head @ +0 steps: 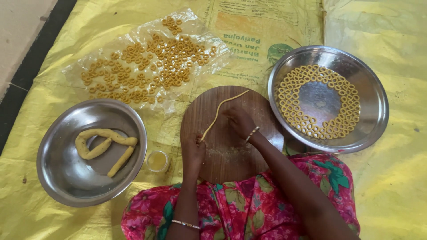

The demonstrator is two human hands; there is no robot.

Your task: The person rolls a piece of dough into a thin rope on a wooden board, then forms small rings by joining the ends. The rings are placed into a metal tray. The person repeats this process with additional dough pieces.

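Yellow sheet [391, 186]: covers the floor under everything; its edges run out of the picture on three sides, and a dark strip of bare floor shows at the far left.
Printed sack panel [262, 26]: a pale rectangle with green lettering and a round green mark, lying flat at the top centre; its upper part is cut off and the right steel plate hides one corner.
Clear plastic sheet [106, 62]: crumpled, top left, strewn with many small dough rings [151, 62]; too many and too small to count.
Left steel bowl [58, 178]: holds thick dough rolls [104, 138], one curled, one straight.
Right steel plate [376, 102]: more dough rings [289, 98] laid in a band round its inside, centre bare.
Round wooden board [262, 115]: between the two vessels, just before the person's lap; its near edge is hidden by the floral pink cloth [249, 209].
Thin dough rope [220, 109]: lies across the board from its far edge toward the left hand.
Left hand [193, 153]: fingers pinched on the rope's near end.
Right hand [240, 122]: fingers curled down beside the rope's middle; contact cannot be made out.
Small glass cup [157, 161]: yellow liquid, beside the bowl.
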